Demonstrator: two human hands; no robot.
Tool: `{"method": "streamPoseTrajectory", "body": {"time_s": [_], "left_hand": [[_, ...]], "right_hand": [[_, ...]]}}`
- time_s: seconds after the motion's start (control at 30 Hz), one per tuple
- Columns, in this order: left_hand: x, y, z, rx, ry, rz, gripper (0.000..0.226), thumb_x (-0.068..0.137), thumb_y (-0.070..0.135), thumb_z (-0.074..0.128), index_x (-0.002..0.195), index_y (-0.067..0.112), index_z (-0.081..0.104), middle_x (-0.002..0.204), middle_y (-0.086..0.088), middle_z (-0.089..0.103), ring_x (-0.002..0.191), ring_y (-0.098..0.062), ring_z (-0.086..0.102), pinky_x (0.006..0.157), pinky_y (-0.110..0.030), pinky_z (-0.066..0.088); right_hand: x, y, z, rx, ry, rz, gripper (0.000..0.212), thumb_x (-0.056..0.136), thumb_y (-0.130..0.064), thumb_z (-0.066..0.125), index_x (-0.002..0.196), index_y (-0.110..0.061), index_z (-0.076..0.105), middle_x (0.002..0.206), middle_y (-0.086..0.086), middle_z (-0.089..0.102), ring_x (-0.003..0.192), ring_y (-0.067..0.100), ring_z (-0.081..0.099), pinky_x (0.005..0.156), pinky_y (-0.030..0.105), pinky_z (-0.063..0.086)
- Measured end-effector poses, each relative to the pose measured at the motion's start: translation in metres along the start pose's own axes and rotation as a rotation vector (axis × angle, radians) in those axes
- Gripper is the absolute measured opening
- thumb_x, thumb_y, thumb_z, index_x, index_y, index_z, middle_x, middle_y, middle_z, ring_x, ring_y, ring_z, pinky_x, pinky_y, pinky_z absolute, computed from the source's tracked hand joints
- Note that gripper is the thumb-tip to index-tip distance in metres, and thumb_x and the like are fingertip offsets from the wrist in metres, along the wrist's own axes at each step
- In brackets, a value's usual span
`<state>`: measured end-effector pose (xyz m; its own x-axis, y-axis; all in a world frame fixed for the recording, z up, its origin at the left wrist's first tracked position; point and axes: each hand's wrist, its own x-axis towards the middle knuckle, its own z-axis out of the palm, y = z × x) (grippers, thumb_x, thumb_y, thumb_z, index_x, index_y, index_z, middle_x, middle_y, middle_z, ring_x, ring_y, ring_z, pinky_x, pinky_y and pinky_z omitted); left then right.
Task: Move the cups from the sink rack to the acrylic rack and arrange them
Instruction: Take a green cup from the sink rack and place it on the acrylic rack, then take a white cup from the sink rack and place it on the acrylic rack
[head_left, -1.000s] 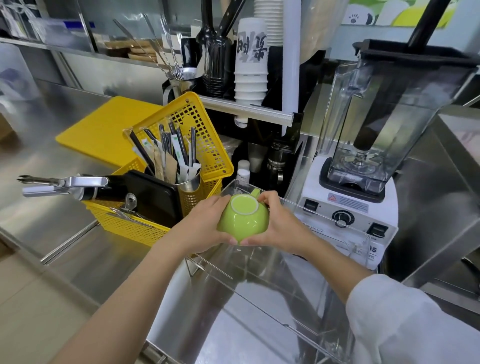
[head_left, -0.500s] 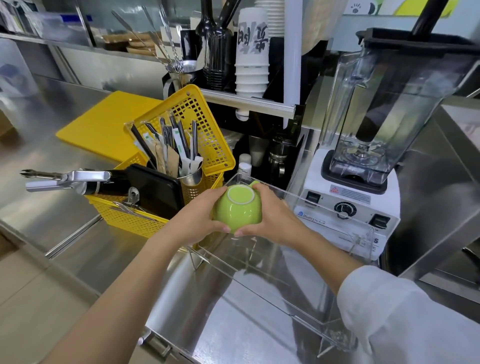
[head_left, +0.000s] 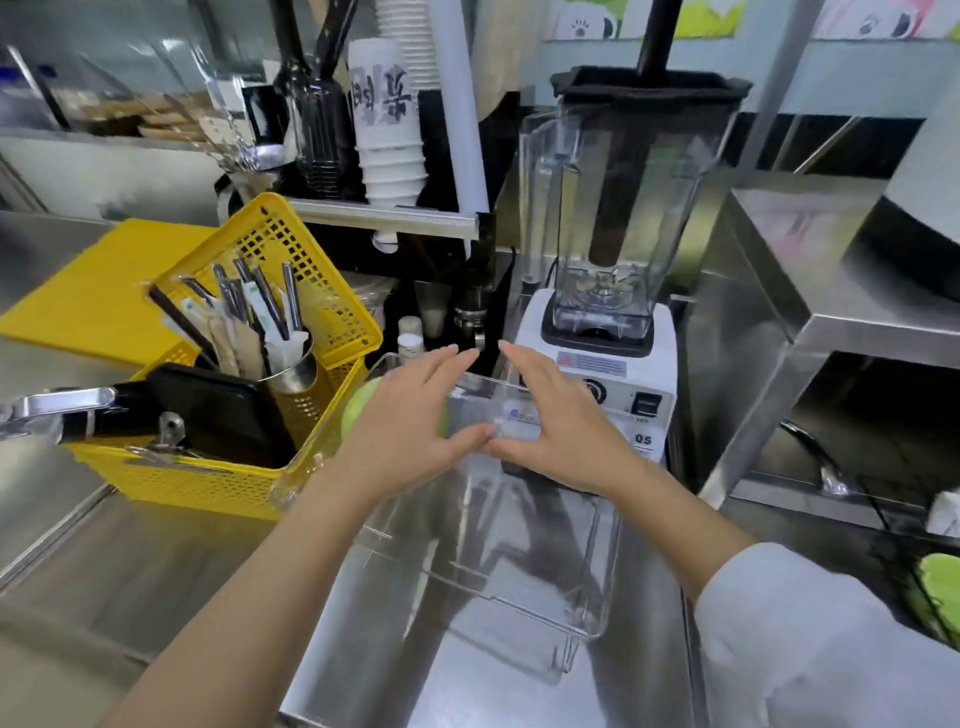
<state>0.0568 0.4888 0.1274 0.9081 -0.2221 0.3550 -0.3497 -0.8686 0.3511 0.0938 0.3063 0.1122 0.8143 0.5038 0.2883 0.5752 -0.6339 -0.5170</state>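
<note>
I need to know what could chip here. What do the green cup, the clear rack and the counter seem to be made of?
Green cup: probably glazed ceramic, opaque and smooth, though mostly hidden by the left hand.
Acrylic rack: clear rigid plastic; the counter shows through it.
Counter: stainless steel, brushed grey with blurred reflections.

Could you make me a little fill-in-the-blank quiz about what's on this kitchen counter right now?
1. The glossy round cup peeking out from under the person's left hand is ____ in colour.
2. The perforated plastic basket holding cutlery, left of the clear acrylic rack, is ____.
3. The clear blender jug stands on a ____ base with a dial, behind the right hand.
4. The person's right arm wears a ____ sleeve.

Missing words: green; yellow; white; white
</note>
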Motion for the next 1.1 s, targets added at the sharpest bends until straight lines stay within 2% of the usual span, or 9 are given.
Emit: {"method": "streamPoseTrajectory", "body": {"time_s": [0.27, 0.4, 0.53, 0.73, 0.97, 1.1], "left_hand": [[0.035, 0.102, 0.064, -0.144, -0.145, 0.242, 0.068, 0.082, 0.051, 0.056, 0.141, 0.024, 0.033, 0.147, 0.0, 0.037, 0.134, -0.017, 0.033, 0.11, -0.033, 0.026], [0.044, 0.153, 0.1, -0.121, -0.217, 0.326, 0.071, 0.082, 0.057, 0.051, 0.142, 0.026, 0.028, 0.149, 0.0, 0.033, 0.135, -0.016, 0.031, 0.108, -0.03, 0.024], [0.047, 0.205, 0.134, -0.146, -0.278, 0.378, 0.074, 0.081, 0.063, 0.047, 0.143, 0.029, 0.027, 0.151, 0.001, 0.03, 0.137, -0.015, 0.027, 0.112, -0.033, 0.023], [0.049, 0.286, 0.198, -0.195, -0.372, 0.424, 0.073, 0.081, 0.062, 0.049, 0.142, 0.025, 0.031, 0.15, -0.002, 0.033, 0.137, -0.017, 0.029, 0.113, -0.035, 0.025], [0.042, 0.369, 0.274, -0.272, -0.496, 0.454, 0.072, 0.08, 0.061, 0.05, 0.14, 0.026, 0.031, 0.146, 0.001, 0.037, 0.133, -0.017, 0.033, 0.109, -0.036, 0.026], [0.034, 0.4, 0.312, -0.296, -0.595, 0.435, 0.071, 0.081, 0.056, 0.053, 0.141, 0.026, 0.029, 0.147, 0.002, 0.036, 0.135, -0.018, 0.031, 0.111, -0.039, 0.026]], "right_hand": [[-0.086, 0.061, -0.06, -0.086, 0.198, 0.099, 0.087, 0.073, -0.042, 0.062, 0.143, -0.027, 0.014, 0.153, 0.002, 0.022, 0.141, 0.013, 0.016, 0.11, 0.042, 0.02], [-0.14, 0.099, -0.09, -0.128, 0.221, 0.217, 0.09, 0.072, -0.05, 0.06, 0.144, -0.029, 0.01, 0.155, 0.005, 0.017, 0.141, 0.017, 0.014, 0.11, 0.042, 0.016], [-0.196, 0.136, -0.118, -0.188, 0.258, 0.339, 0.093, 0.072, -0.053, 0.066, 0.144, -0.027, 0.013, 0.154, 0.007, 0.02, 0.141, 0.023, 0.019, 0.11, 0.049, 0.023], [-0.281, 0.191, -0.154, -0.149, 0.315, 0.534, 0.095, 0.068, -0.064, 0.061, 0.143, -0.031, 0.012, 0.155, 0.002, 0.018, 0.141, 0.019, 0.017, 0.109, 0.046, 0.019], [-0.367, 0.249, -0.181, -0.194, 0.333, 0.676, 0.093, 0.069, -0.057, 0.066, 0.143, -0.022, 0.02, 0.151, 0.005, 0.026, 0.136, 0.022, 0.027, 0.104, 0.044, 0.024], [-0.405, 0.279, -0.185, -0.204, 0.28, 0.784, 0.094, 0.07, -0.059, 0.065, 0.143, -0.023, 0.019, 0.152, 0.01, 0.023, 0.138, 0.023, 0.023, 0.105, 0.046, 0.022]]}}
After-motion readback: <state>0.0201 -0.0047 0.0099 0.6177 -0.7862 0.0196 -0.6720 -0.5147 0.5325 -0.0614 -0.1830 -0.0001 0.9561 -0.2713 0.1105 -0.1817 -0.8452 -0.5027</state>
